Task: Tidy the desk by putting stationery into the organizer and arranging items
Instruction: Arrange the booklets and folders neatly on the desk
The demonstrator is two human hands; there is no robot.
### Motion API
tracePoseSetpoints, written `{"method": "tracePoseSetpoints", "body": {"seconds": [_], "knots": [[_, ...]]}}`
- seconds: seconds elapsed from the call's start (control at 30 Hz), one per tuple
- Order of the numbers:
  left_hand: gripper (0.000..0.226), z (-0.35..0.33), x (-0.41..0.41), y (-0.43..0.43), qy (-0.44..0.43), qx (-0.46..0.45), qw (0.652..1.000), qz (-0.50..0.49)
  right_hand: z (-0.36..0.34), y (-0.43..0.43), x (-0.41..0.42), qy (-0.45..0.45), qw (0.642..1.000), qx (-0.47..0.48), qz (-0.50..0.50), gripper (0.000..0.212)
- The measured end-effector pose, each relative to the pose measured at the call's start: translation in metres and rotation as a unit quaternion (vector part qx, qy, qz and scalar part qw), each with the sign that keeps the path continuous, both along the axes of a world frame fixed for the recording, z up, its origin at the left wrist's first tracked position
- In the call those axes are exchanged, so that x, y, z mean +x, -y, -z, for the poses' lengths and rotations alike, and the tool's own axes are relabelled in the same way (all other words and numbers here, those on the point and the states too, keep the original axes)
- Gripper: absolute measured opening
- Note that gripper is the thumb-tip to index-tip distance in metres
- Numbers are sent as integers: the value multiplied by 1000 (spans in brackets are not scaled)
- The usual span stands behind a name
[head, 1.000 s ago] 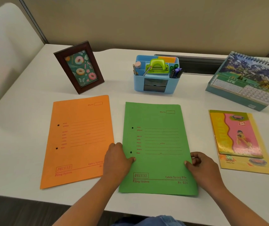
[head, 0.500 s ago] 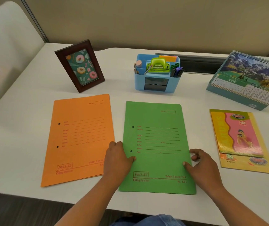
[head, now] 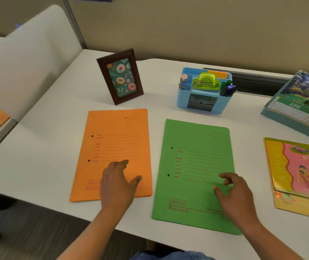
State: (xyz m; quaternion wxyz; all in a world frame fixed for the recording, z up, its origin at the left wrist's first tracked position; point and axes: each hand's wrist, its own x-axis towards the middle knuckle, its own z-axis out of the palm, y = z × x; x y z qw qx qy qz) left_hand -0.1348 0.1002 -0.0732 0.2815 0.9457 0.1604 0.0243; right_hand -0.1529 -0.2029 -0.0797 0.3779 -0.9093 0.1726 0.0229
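Note:
An orange folder (head: 116, 139) lies flat on the white desk (head: 43, 147), with a green folder (head: 196, 158) to its right. My left hand (head: 118, 182) is over the lower right part of the orange folder, fingers spread and relaxed. Over the lower right of the green folder my right hand (head: 234, 192) hovers with loosely bent fingers, holding nothing. A blue organizer (head: 202, 102) stands behind the green folder. It holds a green hole punch (head: 206, 82), pens and orange sticky notes.
A brown picture frame (head: 120, 76) leans upright behind the orange folder. A desk calendar (head: 299, 102) stands at the far right, and yellow-pink booklets (head: 296, 171) lie in front of it. A white partition (head: 24, 62) borders the desk's left side. The near desk edge runs below the folders.
My left hand left the green folder's left edge and moved onto the orange folder. My right hand lifted its grip from the green folder's right edge. The view swung left.

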Motion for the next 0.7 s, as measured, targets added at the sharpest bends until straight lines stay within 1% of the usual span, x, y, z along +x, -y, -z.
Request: {"method": "tracePoseSetpoints", "body": {"seconds": [0.1, 0.2, 0.27, 0.33, 0.4, 0.47, 0.53, 0.63, 0.67, 0.7], "knots": [[69, -7, -12, -46, -21, 15, 996, -89, -15, -44, 16, -1, 994, 48, -94, 41], [74, -10, -21, -83, -63, 17, 984, -164, -30, -91, 26, -47, 974, 47, -216, 48], [77, -10, -24, -99, -88, -13, 976, -197, -33, -118, 29, -72, 951, 1, -300, 62], [80, -9, -25, -108, -101, -73, 967, -222, -33, -139, 31, -97, 924, -62, -365, 77], [78, -8, -25, -113, -104, -115, 959, -237, -34, -154, 29, -119, 900, -108, -405, 77], [75, -6, -24, -120, -112, -129, 955, -240, -34, -164, 28, -136, 878, -153, -432, 73], [67, -6, -21, -127, -130, -150, 950, -242, -32, -170, 27, -145, 866, -181, -443, 72], [30, -14, -19, -139, -130, -219, 945, -205, -29, -173, 29, -141, 865, -181, -446, 70], [22, -19, -20, -142, -121, -248, 942, -190, -29, -174, 30, -139, 864, -175, -451, 70], [21, -25, -22, -144, -109, -274, 938, -180, -28, -173, 31, -142, 863, -168, -455, 70]]}}
